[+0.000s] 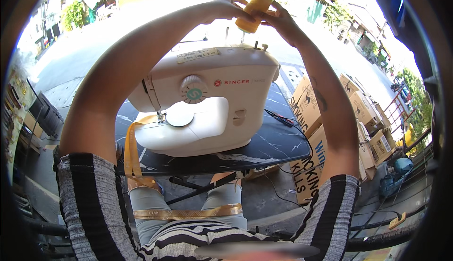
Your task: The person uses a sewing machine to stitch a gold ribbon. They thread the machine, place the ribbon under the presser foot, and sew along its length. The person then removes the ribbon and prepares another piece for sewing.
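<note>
Both my arms reach up past a white sewing machine (207,77). Above its top, a yellow-orange spool of thread (257,7) is tilted between my hands. My left hand (230,8) grips its left side with the fingers. My right hand (282,21) has its fingers on the right side of the same spool. Just below the spool, a thin spool pin (243,37) stands on the machine's top. A gold printed ribbon (132,148) runs from under the presser foot (161,116) down over the table edge, and a stretch of it lies across my lap.
The machine stands on a dark marble-patterned folding table (278,143). Cardboard boxes (306,105) are stacked at the right, with a blue bag (402,165) beyond them. Cables (278,116) lie on the table's right side. A yellow power socket (397,221) is at lower right.
</note>
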Tool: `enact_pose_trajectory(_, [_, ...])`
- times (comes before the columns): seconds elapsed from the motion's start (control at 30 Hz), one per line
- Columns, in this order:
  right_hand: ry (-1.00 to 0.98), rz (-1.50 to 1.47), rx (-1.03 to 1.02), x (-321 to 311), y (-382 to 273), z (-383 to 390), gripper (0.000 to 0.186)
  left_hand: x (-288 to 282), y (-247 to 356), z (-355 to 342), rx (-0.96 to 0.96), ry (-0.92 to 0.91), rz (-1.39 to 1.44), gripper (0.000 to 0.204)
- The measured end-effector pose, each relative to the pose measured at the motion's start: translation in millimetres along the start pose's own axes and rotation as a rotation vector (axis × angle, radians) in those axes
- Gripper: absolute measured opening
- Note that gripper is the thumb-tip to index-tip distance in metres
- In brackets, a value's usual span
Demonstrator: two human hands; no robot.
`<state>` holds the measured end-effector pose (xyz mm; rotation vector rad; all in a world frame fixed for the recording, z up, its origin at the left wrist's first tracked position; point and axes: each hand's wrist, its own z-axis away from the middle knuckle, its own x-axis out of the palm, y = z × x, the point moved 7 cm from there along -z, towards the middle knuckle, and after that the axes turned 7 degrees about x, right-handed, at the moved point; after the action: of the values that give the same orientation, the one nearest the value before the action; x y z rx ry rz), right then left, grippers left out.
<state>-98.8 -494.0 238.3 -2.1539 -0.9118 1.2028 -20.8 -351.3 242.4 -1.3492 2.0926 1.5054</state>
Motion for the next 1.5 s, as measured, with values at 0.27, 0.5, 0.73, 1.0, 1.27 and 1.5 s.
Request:
enact_pose_trajectory(0.27, [-0.130,-0.078,0.004,13.8,1.5,5.5,0.081,13.2,-14.1,-3.8,-0.030,-0.063,-0.016,0.082])
enact_pose_trajectory(0.5, [-0.088,0.078,0.064,11.1,-9.3,10.6,0.073,21.3,-23.4,7.7,-0.206,-0.084,-0.017,0.090])
enact_pose_trajectory(0.73, [-0.056,0.070,-0.015,2.3,-21.6,9.6,0.067,21.1,-12.7,0.6,-0.143,-0.265,0.112,0.097])
enact_pose_trajectory(1.0, [0.014,-0.210,0.057,-0.3,0.6,30.1,0.052,11.4,-18.2,-0.8,-0.129,-0.053,0.070,0.100])
enact_pose_trajectory(1.27, [-0.017,-0.381,0.129,2.0,25.7,51.7,0.048,7.8,-22.7,-17.4,-0.083,0.028,0.085,0.083])
enact_pose_trajectory(1.5, [0.024,-0.530,0.159,9.6,42.7,66.4,0.050,21.4,-13.9,-23.5,-0.116,-0.033,0.275,0.074])
